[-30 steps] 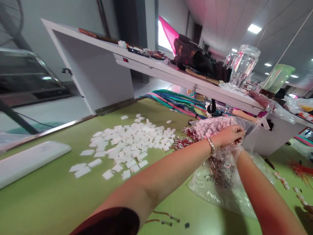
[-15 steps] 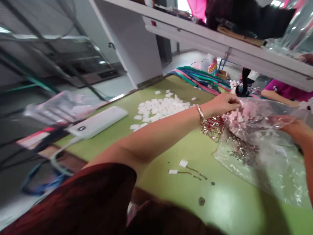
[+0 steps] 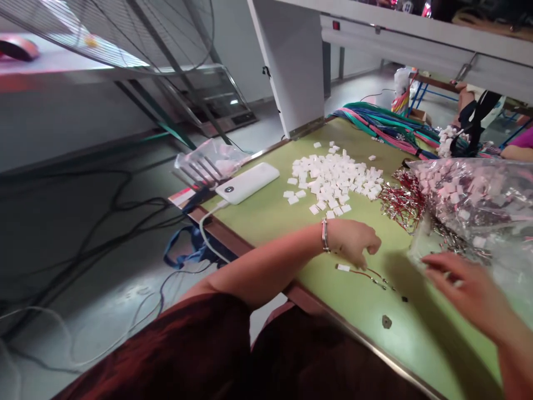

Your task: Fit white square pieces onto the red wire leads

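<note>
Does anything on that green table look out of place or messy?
Mildly: the red wires lie in a tangled heap beside the plastic bag, unlike the neater long cables behind.

In front of me, two short, thin red wires (image 3: 361, 273) lie side by side on the green table (image 3: 358, 316), with small metal tips. One ends in a flat white connector (image 3: 343, 268); the other's far end is hidden from me. The clear plastic bag (image 3: 499, 191) lies crumpled to my right, bulging with white pieces (image 3: 453, 186).
</note>
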Motion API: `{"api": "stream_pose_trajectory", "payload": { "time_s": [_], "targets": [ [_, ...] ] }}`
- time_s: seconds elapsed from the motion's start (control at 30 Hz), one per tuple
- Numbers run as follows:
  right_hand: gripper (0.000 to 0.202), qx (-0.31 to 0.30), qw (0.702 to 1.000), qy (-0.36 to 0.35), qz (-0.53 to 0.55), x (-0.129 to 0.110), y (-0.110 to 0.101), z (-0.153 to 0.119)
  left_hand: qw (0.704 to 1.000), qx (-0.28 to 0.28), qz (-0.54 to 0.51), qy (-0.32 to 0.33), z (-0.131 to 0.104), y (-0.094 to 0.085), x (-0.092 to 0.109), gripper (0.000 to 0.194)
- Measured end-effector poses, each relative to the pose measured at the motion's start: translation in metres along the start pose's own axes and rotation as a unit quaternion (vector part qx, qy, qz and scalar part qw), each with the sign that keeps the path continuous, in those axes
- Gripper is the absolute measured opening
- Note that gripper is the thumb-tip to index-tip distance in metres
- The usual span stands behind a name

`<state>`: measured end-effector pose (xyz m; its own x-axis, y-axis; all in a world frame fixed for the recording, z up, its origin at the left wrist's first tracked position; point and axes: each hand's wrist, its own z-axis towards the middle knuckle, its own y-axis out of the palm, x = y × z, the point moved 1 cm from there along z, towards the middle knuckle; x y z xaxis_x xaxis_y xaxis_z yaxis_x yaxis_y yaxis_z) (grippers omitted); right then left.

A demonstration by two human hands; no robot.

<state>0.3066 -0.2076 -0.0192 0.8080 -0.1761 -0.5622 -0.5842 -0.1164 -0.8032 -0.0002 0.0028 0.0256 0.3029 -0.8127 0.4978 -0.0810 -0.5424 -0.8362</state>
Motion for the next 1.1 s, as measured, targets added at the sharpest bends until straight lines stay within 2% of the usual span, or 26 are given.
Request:
{"api": "stream_pose_trajectory", "payload": {
  "time_s": [0.07,0.1,0.13,0.17,0.2,0.27,0.37,0.43,0.5,0.57,0.63,0.7,0.8,0.87,0.97,1.1],
  "targets": [
    [0.035,-0.035,0.993,-0.073,-0.09,-0.102,0.037,0.035,0.999,-0.004,0.05,-0.015,-0.003,0.006,0.004,0.042],
    [0.033,-0.04,0.987,-0.077,-0.134,-0.138,0.051,0.045,0.997,-0.011,0.068,-0.018,-0.003,0.008,0.007,0.042],
    [0.03,-0.044,0.982,-0.064,-0.174,-0.162,0.06,0.05,0.996,-0.015,0.081,-0.019,-0.004,0.011,0.009,0.038],
    [0.025,-0.051,0.976,-0.053,-0.204,-0.175,0.066,0.051,0.996,-0.014,0.087,-0.019,-0.003,0.014,0.011,0.032],
    [0.022,-0.06,0.972,-0.04,-0.225,-0.179,0.068,0.049,0.996,-0.008,0.086,-0.015,-0.002,0.016,0.013,0.027],
    [0.021,-0.093,0.968,-0.03,-0.232,-0.171,0.066,0.041,0.998,0.012,0.066,0.01,0.001,0.022,0.015,0.022],
    [0.016,-0.172,0.967,-0.047,-0.183,-0.154,0.054,0.034,0.997,0.008,0.012,0.07,0.006,0.029,0.01,0.026],
    [0.014,-0.202,0.965,-0.066,-0.154,-0.148,0.043,0.041,0.994,0.006,-0.038,0.098,0.009,0.03,0.002,0.03],
    [0.015,-0.16,0.974,-0.083,-0.137,-0.145,0.029,0.061,0.991,0.055,-0.082,0.092,0.011,0.025,-0.01,0.026],
    [0.025,-0.035,0.989,-0.084,-0.119,-0.14,0.012,0.096,0.984,0.151,-0.088,0.037,0.014,0.017,-0.023,0.021],
    [0.037,0.073,0.984,-0.063,-0.149,-0.133,-0.002,0.138,0.968,0.241,-0.069,-0.031,0.015,0.011,-0.036,0.022],
    [0.05,0.113,0.971,-0.03,-0.208,-0.126,-0.008,0.179,0.954,0.289,-0.053,-0.063,0.017,0.008,-0.044,0.021],
    [0.057,0.108,0.966,-0.014,-0.234,-0.121,-0.002,0.218,0.954,0.294,-0.025,-0.061,0.018,0.01,-0.05,0.026],
    [0.056,0.108,0.963,-0.006,-0.248,-0.123,0.011,0.223,0.96,0.271,0.008,-0.07,0.019,0.012,-0.051,0.03],
    [0.054,0.112,0.958,-0.008,-0.265,-0.131,0.035,0.209,0.959,0.248,0.058,-0.123,0.017,0.009,-0.053,0.034],
    [0.055,0.112,0.96,-0.032,-0.254,-0.141,0.055,0.182,0.947,0.248,0.056,-0.197,0.011,-0.002,-0.057,0.025]
  ]
}}
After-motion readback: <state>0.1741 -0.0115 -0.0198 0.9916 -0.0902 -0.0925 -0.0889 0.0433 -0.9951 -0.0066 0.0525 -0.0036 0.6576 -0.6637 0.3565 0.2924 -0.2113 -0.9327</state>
